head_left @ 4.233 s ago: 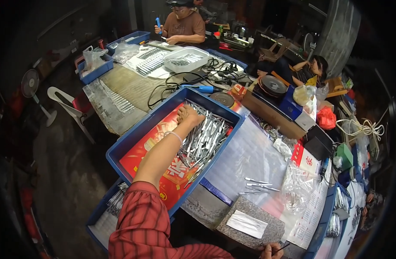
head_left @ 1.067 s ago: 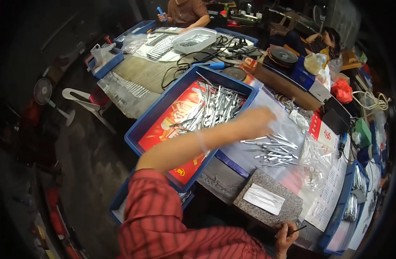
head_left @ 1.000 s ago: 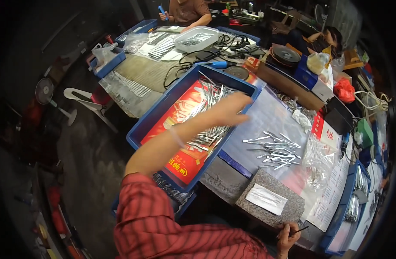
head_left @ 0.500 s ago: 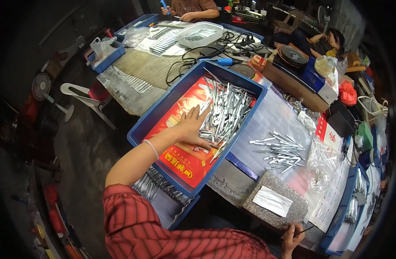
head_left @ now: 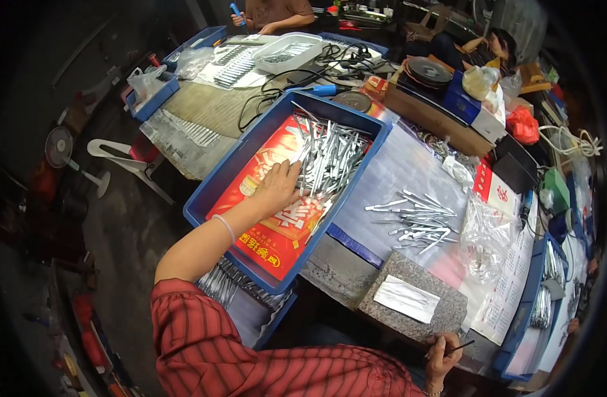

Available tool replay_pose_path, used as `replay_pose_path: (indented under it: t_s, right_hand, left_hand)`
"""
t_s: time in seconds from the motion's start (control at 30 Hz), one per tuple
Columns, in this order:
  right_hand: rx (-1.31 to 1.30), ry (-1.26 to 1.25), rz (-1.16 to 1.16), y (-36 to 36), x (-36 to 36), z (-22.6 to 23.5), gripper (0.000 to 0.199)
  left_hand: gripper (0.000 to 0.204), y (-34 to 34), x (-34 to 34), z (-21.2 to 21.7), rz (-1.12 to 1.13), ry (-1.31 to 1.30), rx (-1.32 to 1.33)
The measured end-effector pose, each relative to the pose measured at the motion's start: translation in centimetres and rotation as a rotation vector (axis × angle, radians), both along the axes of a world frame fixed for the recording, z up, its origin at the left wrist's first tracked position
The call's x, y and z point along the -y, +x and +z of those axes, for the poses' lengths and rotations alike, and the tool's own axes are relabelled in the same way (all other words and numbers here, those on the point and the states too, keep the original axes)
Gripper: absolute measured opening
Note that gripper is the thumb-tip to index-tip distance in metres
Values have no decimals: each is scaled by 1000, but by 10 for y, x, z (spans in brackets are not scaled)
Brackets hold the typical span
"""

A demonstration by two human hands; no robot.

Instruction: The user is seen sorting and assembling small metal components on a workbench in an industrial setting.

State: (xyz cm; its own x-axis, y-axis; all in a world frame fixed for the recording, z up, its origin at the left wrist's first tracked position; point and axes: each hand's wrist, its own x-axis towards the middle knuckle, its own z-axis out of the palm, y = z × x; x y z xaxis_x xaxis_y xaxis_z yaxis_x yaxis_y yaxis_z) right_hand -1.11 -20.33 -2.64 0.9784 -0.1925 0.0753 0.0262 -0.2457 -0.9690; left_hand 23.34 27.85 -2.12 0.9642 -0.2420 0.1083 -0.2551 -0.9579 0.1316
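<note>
A blue plastic tray (head_left: 199, 206) with a red printed sheet on its bottom stands slanted in front of me. Thin silvery metal strips (head_left: 333, 155) lie heaped in its right part. My left hand (head_left: 277, 192) is palm down over the red sheet, fingers stretched out against the left edge of the heap; its thumb is partly hidden. Low on the right, my right hand (head_left: 442, 357) is closed on a thin dark stick (head_left: 461, 346) whose tip points right. It is beside a speckled stone block (head_left: 373, 311) with a white strip-covered pad (head_left: 407, 299) on top.
A loose pile of strips (head_left: 419, 221) lies right of the tray, near a clear plastic bag (head_left: 485, 235). Another blue tray (head_left: 508, 360) stands far right. Black cables (head_left: 270, 92) and a white tub (head_left: 287, 56) are at the back, where a person (head_left: 277, 13) sits.
My left hand's spread thumb has drawn in toward the fingers beside the heap. My right hand has turned a little, and the dark stick shows more clearly. The whole view has shifted slightly.
</note>
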Motion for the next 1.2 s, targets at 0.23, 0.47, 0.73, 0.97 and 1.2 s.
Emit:
replay_pose_path:
  t_s: [0.23, 0.47, 0.73, 0.97, 1.2]
  right_hand:
    - [-18, 13, -3, 0, -1, 7, 14]
    - [12, 53, -34, -4, -2, 0, 11]
    - [92, -7, 10, -4, 0, -6, 10]
    - [120, -21, 34, -4, 3, -10, 11]
    - [127, -42, 40, -3, 3, -6, 13]
  left_hand:
    - [44, 15, 0, -4, -41, 155, 104]
    - [55, 49, 2, 3, 143, 72, -117]
    - [39, 63, -2, -3, 184, 90, -110]
    - [41, 47, -9, 24, 94, 110, -110]
    - [48, 34, -4, 68, 87, 89, -87]
